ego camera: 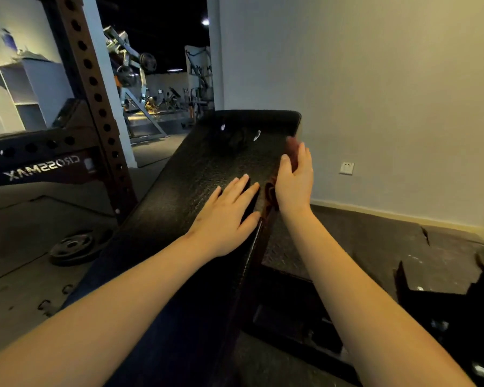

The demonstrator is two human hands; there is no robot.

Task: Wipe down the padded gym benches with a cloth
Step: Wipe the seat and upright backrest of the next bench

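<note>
A person leans over a black padded gym bench [201, 169], both bare arms stretched along it. The bench's long axis runs straight away from the person, its rounded far end pointing toward the corner of a cream wall [389, 79].

The left hand [224, 219] lies flat on the top of the pad near its right edge, its fingers [241, 185] straight, slightly fanned and holding nothing.

The right hand [294, 182] is set farther along, against the bench's right-hand edge. It holds a reddish-brown cloth [291, 148], pinched between the thumb on the pad side and fingers [305, 157] that are close together on the outer side. The cloth is blurred, so its outline is hard to read. It shows above the fingertips and appears to trail below the palm, lengthwise along the pad's edge.

Of the 2 hands, the right is the one in contact with the cloth and the nearer to the unwiped far end. The rest of the edge lies ahead of its fingers, up the bench's long axis, so the next stroke looks likely to run forward along that side seam while the left hand steadies the pad.

A brown perforated steel upright [95, 101] stands to the left, with a dark round weight plate [73, 247] on the floor [25, 233] beside the bench. A white wall socket [346, 168] sits low on the wall to the right.
</note>
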